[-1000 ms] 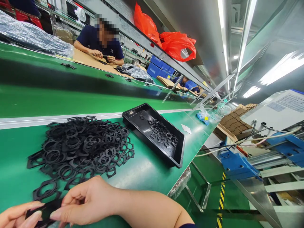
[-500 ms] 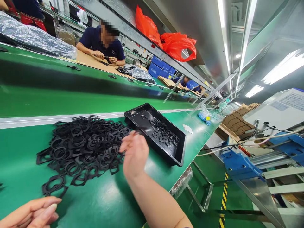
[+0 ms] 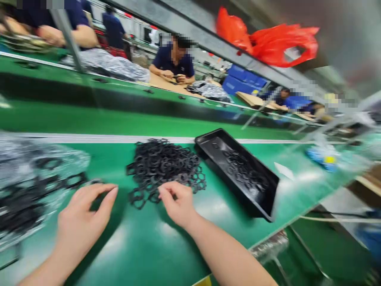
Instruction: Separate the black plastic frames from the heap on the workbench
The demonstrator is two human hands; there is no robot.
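Observation:
Black flat ring-shaped parts lie in a heap [image 3: 163, 161] on the green table. At the heap's near edge, my right hand [image 3: 178, 202] has thumb and forefinger pinched at one black ring-shaped part. My left hand [image 3: 85, 218] is left of the heap, beside a clear plastic bag [image 3: 76, 159] with more of these parts. Its thumb and forefinger tips come together; whatever is between them cannot be made out. Right of the heap stands a black tray [image 3: 208, 159], holding several similar black parts [image 3: 244, 167] at its middle and far right.
A white card [image 3: 283, 171] and a blue-filled plastic bag [image 3: 321, 153] lie right of the tray. Behind a raised green ledge [image 3: 133, 115], a co-worker [image 3: 174, 59] handles a dark item. Red plastic bags [image 3: 282, 43] hang above. The table's right edge runs diagonally.
The view has swung left, bringing the clear bag of parts into sight. My right hand has moved from beside the tray to the heap's near edge. My left hand now reaches further forward.

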